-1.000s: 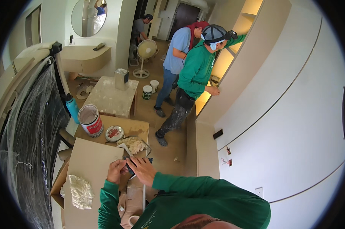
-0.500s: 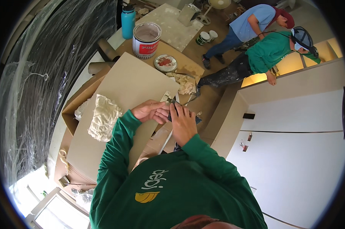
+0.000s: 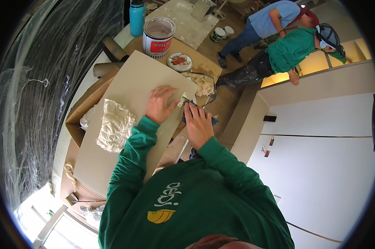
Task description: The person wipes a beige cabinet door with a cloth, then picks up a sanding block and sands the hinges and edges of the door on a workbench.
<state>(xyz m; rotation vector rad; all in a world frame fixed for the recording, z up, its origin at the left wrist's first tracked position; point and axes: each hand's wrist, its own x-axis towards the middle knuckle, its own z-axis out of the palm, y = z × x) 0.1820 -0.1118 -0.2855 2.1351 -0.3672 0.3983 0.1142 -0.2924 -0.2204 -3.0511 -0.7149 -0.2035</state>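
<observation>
A beige door panel lies in front of me, with a metal hinge at its right edge. My left hand rests on the panel just left of the hinge, fingers loosely extended and nothing in them. My right hand is closed around a dark, bluish tool at the panel edge. Its front end is close to the hinge; my fingers cover most of it, so its exact kind does not show. A folded cream cloth sits on the panel left of my left forearm.
An open paint can, a stained lid, a blue bottle and a crumpled rag are beyond the panel. A cardboard box shows under its left side. Two people work at a lit cabinet at far right.
My left hand has come away from the right hand and the tool, moving forward and left onto the panel with its fingers opened. The right hand keeps its hold beside the hinge.
</observation>
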